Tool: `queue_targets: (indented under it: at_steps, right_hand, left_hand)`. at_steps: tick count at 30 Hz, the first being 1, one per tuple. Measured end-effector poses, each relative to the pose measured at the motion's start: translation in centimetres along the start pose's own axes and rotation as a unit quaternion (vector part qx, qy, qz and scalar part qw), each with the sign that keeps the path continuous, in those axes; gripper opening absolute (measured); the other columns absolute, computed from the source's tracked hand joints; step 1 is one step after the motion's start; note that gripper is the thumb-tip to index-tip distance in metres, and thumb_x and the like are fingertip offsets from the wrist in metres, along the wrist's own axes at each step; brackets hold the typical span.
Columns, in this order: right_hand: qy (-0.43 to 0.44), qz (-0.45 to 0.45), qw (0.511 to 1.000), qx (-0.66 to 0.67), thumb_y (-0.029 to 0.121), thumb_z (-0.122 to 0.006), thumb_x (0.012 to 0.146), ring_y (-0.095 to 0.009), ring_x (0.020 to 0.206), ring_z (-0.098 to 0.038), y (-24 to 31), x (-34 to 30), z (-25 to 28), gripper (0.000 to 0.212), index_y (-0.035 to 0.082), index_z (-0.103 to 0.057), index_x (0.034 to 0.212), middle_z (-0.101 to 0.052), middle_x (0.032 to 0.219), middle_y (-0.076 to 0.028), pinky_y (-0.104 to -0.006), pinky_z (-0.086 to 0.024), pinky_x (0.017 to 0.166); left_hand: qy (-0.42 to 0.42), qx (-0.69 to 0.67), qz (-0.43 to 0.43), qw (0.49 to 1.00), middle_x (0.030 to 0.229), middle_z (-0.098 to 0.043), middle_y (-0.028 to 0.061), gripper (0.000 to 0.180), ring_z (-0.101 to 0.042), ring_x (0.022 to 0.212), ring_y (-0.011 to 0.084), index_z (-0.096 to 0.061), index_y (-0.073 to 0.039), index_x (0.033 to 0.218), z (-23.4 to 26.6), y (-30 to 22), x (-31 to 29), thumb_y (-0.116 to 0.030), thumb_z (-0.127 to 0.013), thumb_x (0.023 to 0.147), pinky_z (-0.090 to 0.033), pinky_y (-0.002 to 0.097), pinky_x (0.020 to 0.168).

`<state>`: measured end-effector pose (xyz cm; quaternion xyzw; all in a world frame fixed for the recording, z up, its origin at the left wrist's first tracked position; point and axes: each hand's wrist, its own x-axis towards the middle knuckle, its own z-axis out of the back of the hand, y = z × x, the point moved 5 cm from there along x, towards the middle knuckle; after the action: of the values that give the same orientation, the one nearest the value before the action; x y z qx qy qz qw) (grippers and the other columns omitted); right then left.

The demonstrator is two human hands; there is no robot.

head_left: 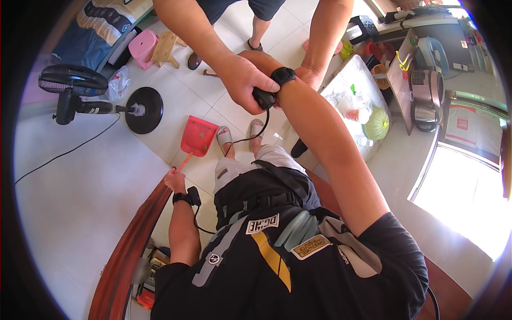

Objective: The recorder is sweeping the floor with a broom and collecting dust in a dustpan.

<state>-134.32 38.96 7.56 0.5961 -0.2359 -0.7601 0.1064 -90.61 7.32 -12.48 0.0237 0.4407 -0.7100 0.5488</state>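
Red dustpan (199, 136), handle (186, 160) in left hand (175, 180), fingers (172, 174) curled around it (right hand (259, 57) partly hidden, fingers unclear)

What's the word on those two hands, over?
Left hand: closed on handle of red dustpan. Right hand: mostly hidden, pose unclear. Possibly in the way: another person's hand, gripping black device at right wrist.

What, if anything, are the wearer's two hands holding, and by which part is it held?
The left hand holds the red dustpan by its orange handle. The right hand is mostly hidden, so its hold cannot be told.
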Motion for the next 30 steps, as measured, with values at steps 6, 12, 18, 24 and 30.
queue_targets:
  at_steps: [6, 12, 18, 24, 30]
  right_hand:
    - [-0.002, 0.048, 0.998, -0.037, 0.021, -0.062, 0.088, -0.019, 0.083, -0.064, -1.4, 0.2, -0.2, 0.029, 0.004, -0.064, 0.112, -0.065, 0.098, -0.011, -0.0281, -0.049, 0.068]
    - [-0.007, 0.092, 0.993, -0.069, 0.019, -0.062, 0.086, -0.019, 0.081, -0.063, -3.0, -0.4, 0.2, 0.029, 0.004, -0.065, 0.110, -0.065, 0.095, -0.010, -0.0285, -0.048, 0.067]
    - [-0.024, 0.125, 0.988, -0.090, 0.018, -0.062, 0.084, -0.019, 0.080, -0.063, -4.5, -1.2, -0.1, 0.029, 0.003, -0.065, 0.109, -0.065, 0.091, -0.010, -0.0288, -0.047, 0.065]
    - [-0.054, 0.157, 0.980, -0.108, 0.016, -0.062, 0.083, -0.019, 0.078, -0.062, -6.1, -2.8, 0.5, 0.029, 0.003, -0.066, 0.108, -0.065, 0.088, -0.009, -0.0292, -0.047, 0.064]
    - [-0.084, 0.194, 0.969, -0.130, 0.015, -0.062, 0.081, -0.019, 0.076, -0.062, -7.5, -4.3, 0.3, 0.029, 0.002, -0.067, 0.107, -0.065, 0.085, -0.009, -0.0295, -0.046, 0.062]
  left_hand:
    - [-0.001, -0.022, -0.014, 1.000, 0.093, -0.072, 0.0174, 0.027, -0.071, 0.071, 0.0222, -0.067, 0.012, 0.108, 0.3, 0.7, 0.4, -0.005, -0.063, 0.087, -0.061, 0.0304, 0.056]
    - [-0.023, -0.022, -0.008, 0.999, 0.088, -0.072, 0.0173, 0.023, -0.070, 0.061, 0.0224, -0.070, 0.009, 0.103, 0.5, -0.4, -0.7, -0.005, -0.067, 0.085, -0.060, 0.0319, 0.052]
    - [-0.004, 0.020, 0.000, 1.000, 0.095, -0.072, 0.0191, 0.025, -0.072, 0.072, 0.0242, -0.068, 0.010, 0.109, -0.1, -1.9, -1.2, -0.003, -0.064, 0.088, -0.064, 0.0315, 0.058]
    - [-0.028, 0.018, -0.027, 0.999, 0.082, -0.072, 0.0167, 0.019, -0.072, 0.060, 0.0248, -0.072, 0.007, 0.097, -1.1, -0.5, -0.1, -0.007, -0.066, 0.085, -0.059, 0.0321, 0.051]
    - [-0.033, 0.034, -0.057, 0.997, 0.077, -0.072, 0.0151, 0.016, -0.071, 0.057, 0.0244, -0.072, 0.006, 0.092, -2.2, -0.1, 0.3, -0.008, -0.064, 0.086, -0.057, 0.0326, 0.050]
